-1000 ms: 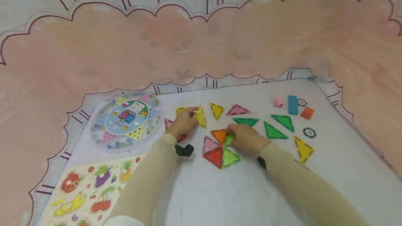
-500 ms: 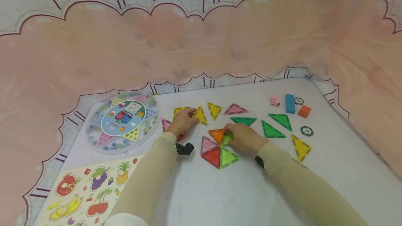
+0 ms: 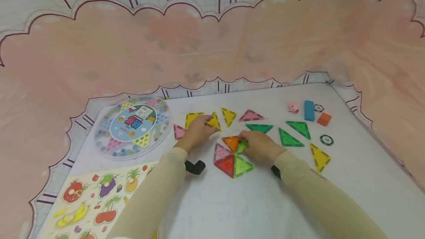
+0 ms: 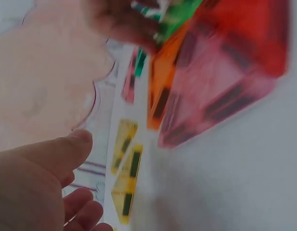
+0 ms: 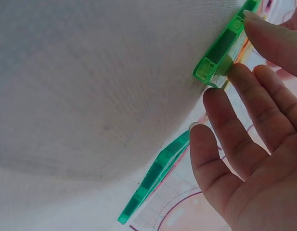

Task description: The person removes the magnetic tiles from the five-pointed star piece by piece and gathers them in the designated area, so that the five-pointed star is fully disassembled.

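Observation:
In the head view, my left hand hovers over a yellow triangular magnetic tile, fingers loose and holding nothing. The left wrist view shows its thumb apart from the yellow tiles. My right hand pinches a light green triangular tile between thumb and fingers; the hand partly hides this tile. It adjoins an orange tile in a fan with a pink tile, a red tile and another light green tile. In the right wrist view, the pinched green tile appears edge-on.
Loose tiles lie behind and right of the fan: yellow, pink, dark green. A round marble game board and a fruit puzzle board are at left. A toy pig, blocks and chips sit at right.
My left hand has let go of the yellow triangle and lifted slightly toward the right; the triangle lies on the table. My right hand stays on the light green tile.

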### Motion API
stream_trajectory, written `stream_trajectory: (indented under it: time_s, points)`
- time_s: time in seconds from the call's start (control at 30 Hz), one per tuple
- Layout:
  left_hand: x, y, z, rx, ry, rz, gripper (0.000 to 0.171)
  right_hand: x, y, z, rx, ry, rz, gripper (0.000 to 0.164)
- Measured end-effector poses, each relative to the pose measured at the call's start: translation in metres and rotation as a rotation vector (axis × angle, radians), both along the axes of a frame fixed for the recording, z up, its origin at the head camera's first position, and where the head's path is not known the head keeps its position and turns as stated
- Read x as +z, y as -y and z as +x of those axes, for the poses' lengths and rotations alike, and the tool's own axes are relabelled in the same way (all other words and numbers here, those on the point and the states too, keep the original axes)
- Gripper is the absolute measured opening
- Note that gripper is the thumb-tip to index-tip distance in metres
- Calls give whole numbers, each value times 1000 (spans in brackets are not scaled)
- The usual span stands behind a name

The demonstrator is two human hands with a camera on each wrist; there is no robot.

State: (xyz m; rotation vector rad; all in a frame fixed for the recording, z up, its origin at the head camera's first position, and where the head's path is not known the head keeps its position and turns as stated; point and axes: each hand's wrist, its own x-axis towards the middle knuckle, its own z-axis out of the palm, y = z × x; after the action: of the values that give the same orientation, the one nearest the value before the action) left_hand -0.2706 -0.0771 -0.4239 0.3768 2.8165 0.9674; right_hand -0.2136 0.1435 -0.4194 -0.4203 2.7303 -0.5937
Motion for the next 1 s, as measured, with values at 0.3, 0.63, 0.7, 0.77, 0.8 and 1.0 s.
stream_trajectory:
  time_s: [0.3,0.63,0.7,0.77,0.8,1.0]
  points:
    - [0,-7,40,-239,85,-44,41,-3,-3,2,-8,-17,5,41]
    - [-10,-10,55,-360,-38,-98,27,-4,-3,3,1,-22,-11,40]
    - [-11,-10,56,-370,-46,-93,25,-3,-2,3,3,-20,-23,39]
    - [-12,-11,55,-381,-41,-85,24,-3,-3,3,-4,-12,-35,37]
    - [-12,-12,55,-384,-34,-81,24,-4,-4,4,-4,-11,-41,36]
    - [-8,-11,54,-373,51,-108,27,-3,-5,4,3,-15,-51,37]
